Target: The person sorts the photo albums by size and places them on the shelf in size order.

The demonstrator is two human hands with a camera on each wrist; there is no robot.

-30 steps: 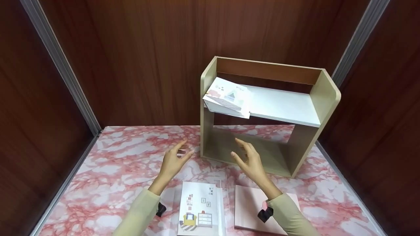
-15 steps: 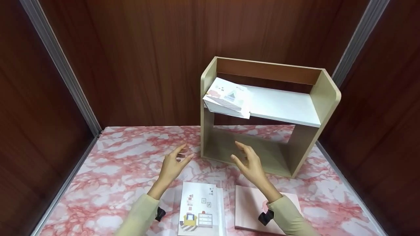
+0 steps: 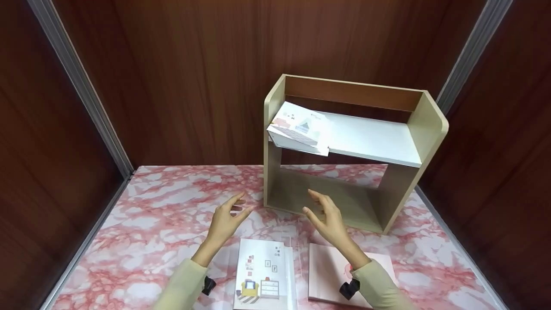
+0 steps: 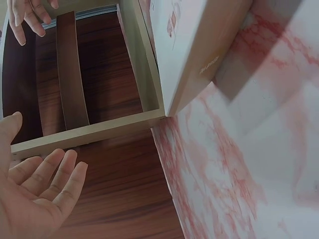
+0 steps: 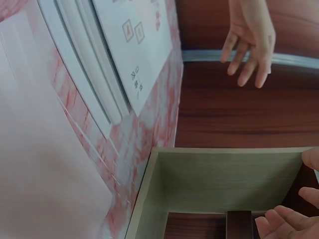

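Observation:
My left hand (image 3: 224, 221) hovers above the table behind the white book (image 3: 258, 267), its fingers loosely bent with nothing in them. That book, printed with a yellow armchair and drawers, lies on top of another; the left wrist view shows the stack's thick edge (image 4: 214, 55). My right hand (image 3: 330, 218) is held in front of the small wooden bookshelf (image 3: 274, 172), thumb and fingers apart, also holding nothing. Below its wrist lies a pink book (image 3: 325, 271), partly covered by the sleeve. The palms roughly face each other.
On the bookshelf's white upper board (image 3: 370, 133), books (image 3: 297, 125) lie tilted at the left end, overhanging the front edge. The lower compartment (image 3: 318, 185) opens toward me. Dark wood-look walls (image 3: 193, 86) enclose the marbled pink table (image 3: 163, 215).
Both hands have drawn slightly back toward me and down. The books and bookshelf stay where they were.

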